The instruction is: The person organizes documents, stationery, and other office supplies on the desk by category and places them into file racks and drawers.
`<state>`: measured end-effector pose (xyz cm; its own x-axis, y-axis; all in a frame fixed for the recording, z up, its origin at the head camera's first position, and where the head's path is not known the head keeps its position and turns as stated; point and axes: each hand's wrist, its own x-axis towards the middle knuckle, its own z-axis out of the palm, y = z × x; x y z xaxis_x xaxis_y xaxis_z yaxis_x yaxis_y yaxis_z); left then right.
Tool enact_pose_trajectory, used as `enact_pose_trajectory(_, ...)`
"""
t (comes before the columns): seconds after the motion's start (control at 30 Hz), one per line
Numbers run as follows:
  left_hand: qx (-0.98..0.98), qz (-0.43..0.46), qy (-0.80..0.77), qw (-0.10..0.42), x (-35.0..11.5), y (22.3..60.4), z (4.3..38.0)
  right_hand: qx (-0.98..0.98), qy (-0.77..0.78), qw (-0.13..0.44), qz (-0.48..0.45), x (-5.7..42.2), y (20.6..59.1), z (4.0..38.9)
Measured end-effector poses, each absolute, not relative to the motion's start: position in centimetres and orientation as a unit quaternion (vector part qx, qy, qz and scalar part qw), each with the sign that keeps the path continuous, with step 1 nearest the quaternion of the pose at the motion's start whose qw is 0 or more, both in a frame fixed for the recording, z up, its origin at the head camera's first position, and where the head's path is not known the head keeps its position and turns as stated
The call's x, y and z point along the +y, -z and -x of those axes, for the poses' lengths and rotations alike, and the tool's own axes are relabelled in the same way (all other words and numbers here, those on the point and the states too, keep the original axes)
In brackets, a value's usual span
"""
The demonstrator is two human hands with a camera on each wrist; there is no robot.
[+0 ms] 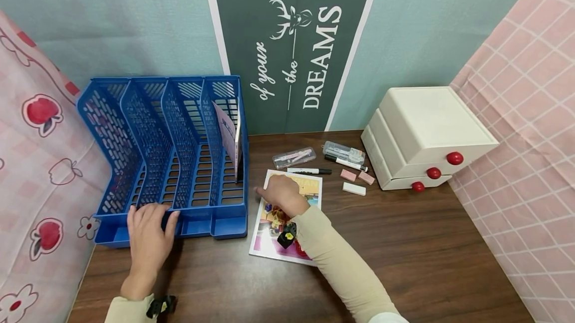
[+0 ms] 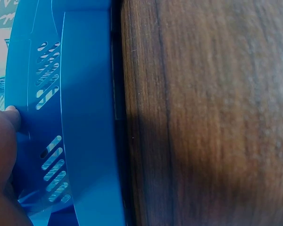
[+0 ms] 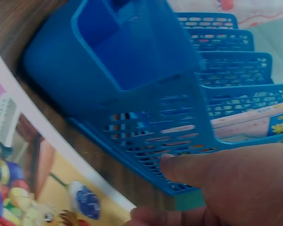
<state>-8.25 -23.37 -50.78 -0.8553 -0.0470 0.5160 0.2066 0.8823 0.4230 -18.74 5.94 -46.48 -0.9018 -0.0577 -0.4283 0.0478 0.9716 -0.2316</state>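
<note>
My left hand (image 1: 150, 238) grips the front ledge of a blue file rack (image 1: 229, 210); in the left wrist view its thumb tip lies against the slotted front wall. Upright in the rack's rightmost slot leans a thin pink-and-white book (image 1: 228, 131). To the right of the rack, a picture book (image 1: 265, 240) with a colourful cartoon cover lies flat on the table. Over its upper left part is my right hand (image 1: 285, 195), its thumb held apart from the fingers and pointing toward the rack. One fingertip (image 3: 144, 214) meets the book's edge in the right wrist view.
Behind the book lie two clear cases (image 1: 294, 158), two markers (image 1: 310, 171) and several small erasers (image 1: 354, 189). A white drawer box (image 1: 431, 123) with red knobs stands at the right. Patterned cloth hangs at the left and right, with a green backdrop behind.
</note>
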Motion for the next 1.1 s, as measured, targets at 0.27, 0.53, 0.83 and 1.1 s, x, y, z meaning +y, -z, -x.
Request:
enact_pose_trajectory(0.27,-0.934,0.039,0.241,0.261,-23.3,50.7,8.2,0.970,0.041,0.239,0.000,5.1,47.8,18.1)
enact_pose_trajectory(0.53,-0.932,0.043,0.239,0.268,-23.3,50.7,8.3,0.975,-0.037,0.220,-0.013,3.9,48.7,17.8)
enact_pose_trajectory(0.83,-0.932,0.042,0.238,0.269,-23.3,50.7,8.3,0.973,-0.064,0.222,-0.002,3.3,48.6,17.8)
enact_pose_trajectory(1.1,-0.931,0.044,0.243,0.268,-23.3,50.8,8.3,0.967,-0.061,0.248,-0.005,3.2,48.6,18.4)
